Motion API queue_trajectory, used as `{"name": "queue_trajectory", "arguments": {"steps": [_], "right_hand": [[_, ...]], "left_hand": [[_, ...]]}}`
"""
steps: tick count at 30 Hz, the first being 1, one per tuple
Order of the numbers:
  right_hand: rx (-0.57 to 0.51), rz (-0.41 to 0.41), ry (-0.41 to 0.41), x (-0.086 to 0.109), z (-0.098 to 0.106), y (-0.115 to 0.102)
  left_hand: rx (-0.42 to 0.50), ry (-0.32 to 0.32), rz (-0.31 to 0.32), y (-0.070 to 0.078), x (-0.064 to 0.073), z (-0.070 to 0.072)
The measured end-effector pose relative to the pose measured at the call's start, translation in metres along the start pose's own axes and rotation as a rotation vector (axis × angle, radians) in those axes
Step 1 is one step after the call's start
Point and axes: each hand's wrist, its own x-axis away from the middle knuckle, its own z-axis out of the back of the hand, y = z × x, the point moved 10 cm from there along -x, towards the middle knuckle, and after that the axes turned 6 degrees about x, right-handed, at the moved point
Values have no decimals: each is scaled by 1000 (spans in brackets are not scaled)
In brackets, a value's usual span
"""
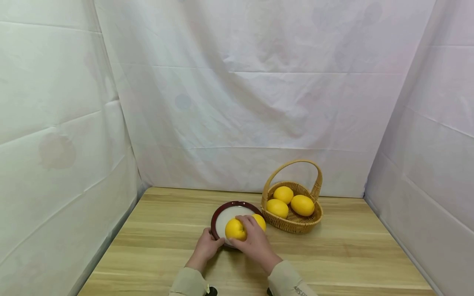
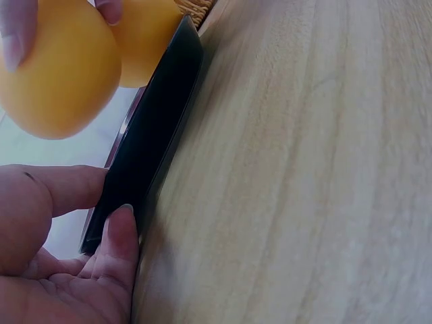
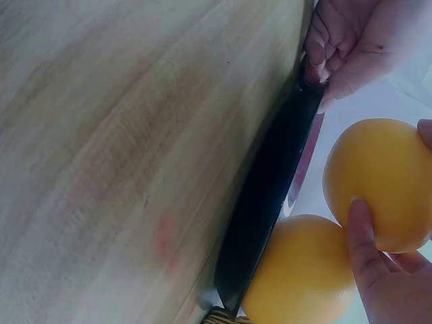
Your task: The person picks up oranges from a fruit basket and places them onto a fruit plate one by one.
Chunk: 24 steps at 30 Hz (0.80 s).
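A round plate [image 1: 224, 220] with a dark red rim, white inside and a dark outer wall sits on the wooden table. My left hand [image 1: 208, 245] pinches its near-left edge, thumb over the rim and fingers against the dark outer wall [image 2: 152, 128]. My right hand [image 1: 255, 242] grips a yellow orange [image 1: 234, 229] over the plate, thumb and fingers on opposite sides. A second orange [image 3: 300, 273] lies on the plate's right side, right beside the held one and partly hidden by my right hand in the head view.
Right of the plate, close to its rim, stands a wicker basket [image 1: 292, 226] with a tall arched handle [image 1: 296, 161]. Three oranges [image 1: 302, 205] lie in it. White cloth [image 1: 237, 102] hangs behind the table [image 1: 352, 246] and along both sides.
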Motion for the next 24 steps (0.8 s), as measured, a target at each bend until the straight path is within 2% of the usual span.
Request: {"name": "queue_trajectory", "arguments": {"steps": [6, 13, 24], "right_hand": [[43, 36, -10, 0, -5, -3], [99, 72, -25, 2, -12, -4], [156, 102, -46, 3, -18, -7]], "left_hand": [[-5, 2, -5, -1, -1, 0], [-5, -4, -44, 4, 1, 1], [1, 4, -33, 5, 2, 3]]}}
